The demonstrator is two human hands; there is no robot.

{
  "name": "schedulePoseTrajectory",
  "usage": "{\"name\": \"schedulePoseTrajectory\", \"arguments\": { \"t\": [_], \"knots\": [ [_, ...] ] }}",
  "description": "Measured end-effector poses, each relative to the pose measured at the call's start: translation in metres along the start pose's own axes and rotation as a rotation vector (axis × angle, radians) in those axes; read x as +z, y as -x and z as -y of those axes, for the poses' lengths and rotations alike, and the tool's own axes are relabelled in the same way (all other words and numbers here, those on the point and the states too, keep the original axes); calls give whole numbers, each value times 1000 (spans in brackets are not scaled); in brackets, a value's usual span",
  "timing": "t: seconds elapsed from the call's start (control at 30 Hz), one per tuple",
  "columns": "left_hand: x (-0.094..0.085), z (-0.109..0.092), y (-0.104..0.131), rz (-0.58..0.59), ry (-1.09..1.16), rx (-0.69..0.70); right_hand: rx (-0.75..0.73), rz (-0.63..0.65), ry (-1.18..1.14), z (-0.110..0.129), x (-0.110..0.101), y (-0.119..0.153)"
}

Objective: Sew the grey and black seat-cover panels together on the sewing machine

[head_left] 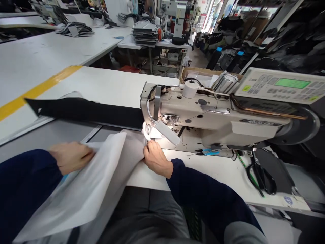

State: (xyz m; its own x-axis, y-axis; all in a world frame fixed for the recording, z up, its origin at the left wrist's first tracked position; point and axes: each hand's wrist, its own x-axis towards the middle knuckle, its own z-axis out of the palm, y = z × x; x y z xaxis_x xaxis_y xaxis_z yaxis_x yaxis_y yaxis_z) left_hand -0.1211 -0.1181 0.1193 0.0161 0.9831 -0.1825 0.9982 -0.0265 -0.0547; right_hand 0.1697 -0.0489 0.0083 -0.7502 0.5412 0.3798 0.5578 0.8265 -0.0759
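Observation:
A large sheet of grey fabric with a white backing [104, 179] hangs over the table's front edge and runs up to the sewing machine [188, 112]. My left hand [72, 157], slightly blurred, is closed on this fabric left of the upright fold; its fingertips are partly hidden. My right hand [157, 157] pinches the fabric's edge just in front of the needle area, fingers bent and close together. Behind the fabric, a long black strip of material [88, 112] lies across the table with its right end at the machine head. The machine's lamp [167, 132] lights the stitching spot.
Blue-handled thread snips [208, 152] lie under the machine arm. Black scissors [261, 176] rest at the right of the table. A control panel [281, 84] with a green display stands behind. Stacked dark pieces [144, 34] sit on a farther table.

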Motion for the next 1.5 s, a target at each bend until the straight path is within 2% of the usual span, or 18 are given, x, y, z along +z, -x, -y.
{"name": "schedulePoseTrajectory", "arguments": {
  "t": [0.03, 0.07, 0.1, 0.13, 0.2, 0.27, 0.4, 0.5, 0.57, 0.7, 0.8, 0.9, 0.93, 1.0, 1.1, 1.23, 1.37, 1.5],
  "knots": [
    [-18, -24, -5, -63, -50, 46, 8, -8, 19, 0, 0, 1],
    [-34, -51, -13, -219, -37, 187, 14, -20, 31, 0, 0, 1],
    [-45, -77, -24, -341, -5, 364, 16, -35, 35, -1, 1, 2],
    [-51, -101, -36, -378, 7, 566, 15, -50, 28, -3, 3, 2],
    [-47, -137, -62, -303, -51, 831, 0, -64, 4, -8, 5, 3],
    [-26, -151, -87, -241, -124, 832, -36, -50, -13, -16, 7, 2],
    [16, -133, -115, -208, -46, 476, -97, 12, -57, -33, 2, 0],
    [23, -120, -121, -199, 47, 251, -93, 55, -128, -38, -4, -2],
    [22, -123, -125, -227, 57, 185, -69, 60, -159, -37, -6, -2],
    [24, -133, -139, -296, 55, 203, -49, 46, -177, -34, -8, -2],
    [29, -128, -145, -343, 139, 92, -68, 84, -167, -43, -14, -5],
    [32, -118, -141, -511, 235, 2, -97, 86, -146, -56, -21, -6],
    [33, -115, -138, -573, 221, 38, -101, 79, -138, -58, -23, -6],
    [33, -112, -131, -664, 108, 224, -89, 82, -112, -58, -27, -5],
    [33, -111, -124, -693, -100, 523, -65, 104, -57, -45, -28, -5],
    [33, -114, -119, -591, -159, 640, -94, 85, 48, -27, -23, -7],
    [34, -120, -122, -452, -175, 817, -140, 107, 94, -26, -16, -7],
    [32, -121, -136, -378, -136, 715, -123, 117, 63, -37, -15, -7]
  ]
}}
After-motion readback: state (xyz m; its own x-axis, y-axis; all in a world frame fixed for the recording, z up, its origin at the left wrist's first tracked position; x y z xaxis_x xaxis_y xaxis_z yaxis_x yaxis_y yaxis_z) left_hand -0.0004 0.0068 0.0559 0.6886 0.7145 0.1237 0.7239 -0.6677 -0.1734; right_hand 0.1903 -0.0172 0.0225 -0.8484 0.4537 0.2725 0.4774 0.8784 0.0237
